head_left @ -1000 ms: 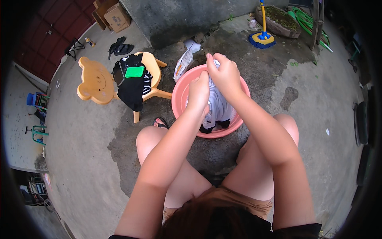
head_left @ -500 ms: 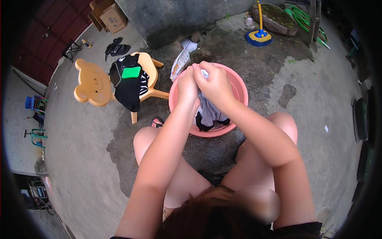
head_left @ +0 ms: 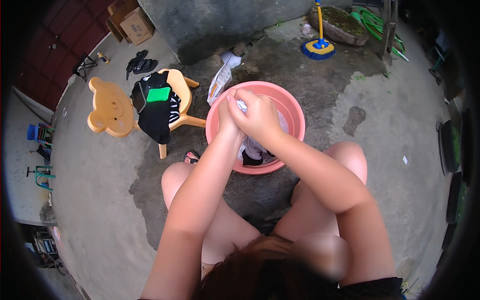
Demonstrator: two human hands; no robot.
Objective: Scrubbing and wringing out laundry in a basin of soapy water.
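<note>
Both hands are closed together over a pink basin (head_left: 298,125) on the ground between my feet. My left hand (head_left: 228,116) is pressed against my right hand (head_left: 258,114), with wet cloth gripped between them. A pale bit of the cloth (head_left: 242,105) pokes out between my thumb and fingers; my hands hide most of it. Below my wrists, grey and black fabric (head_left: 253,154) lies in the basin, partly covered by my forearms. Whether it joins the cloth in my hands I cannot tell.
Left of the basin stands a yellow bear-shaped chair (head_left: 111,107) bearing black clothes (head_left: 154,122) and a green box-like item (head_left: 159,94). A white packet (head_left: 220,84) leans behind the basin. Farther back are a blue-and-yellow mop (head_left: 319,49), a green hose (head_left: 372,22) and sandals (head_left: 142,64).
My clasped hands have dropped slightly toward the basin. Less grey cloth hangs below them now, and more of it rests inside. The whole view has shifted a little.
</note>
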